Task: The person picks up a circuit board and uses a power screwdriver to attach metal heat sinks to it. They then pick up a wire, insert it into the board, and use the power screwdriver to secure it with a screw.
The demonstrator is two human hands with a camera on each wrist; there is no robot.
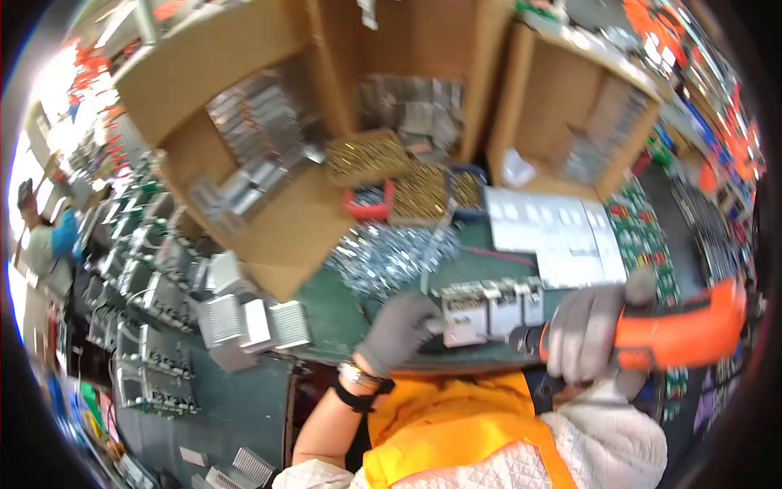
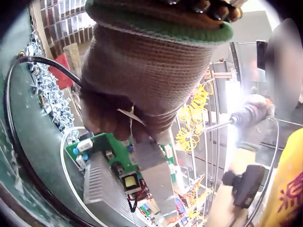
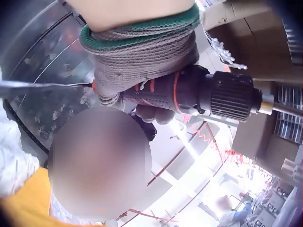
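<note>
My gloved right hand [image 1: 582,334] grips an orange and black power screwdriver [image 1: 680,330], its bit pointing left toward a heatsink assembly [image 1: 489,314] at the bench's front edge. In the right wrist view the fingers [image 3: 154,114] curl round the dark body of the screwdriver [image 3: 189,92]. My gloved left hand [image 1: 401,330] is at the left end of the assembly. In the left wrist view that hand [image 2: 137,80] pinches the metal plate [image 2: 154,170] beside a green circuit board [image 2: 118,153] and a finned heatsink [image 2: 102,182].
A pile of silver screws [image 1: 387,257] lies behind the assembly, with bins of brass-coloured screws [image 1: 419,191] beyond. Cardboard boxes [image 1: 407,37] stand at the back. A white sheet [image 1: 554,232] lies right, loose heatsinks [image 1: 257,324] left. Another person [image 1: 49,253] is at far left.
</note>
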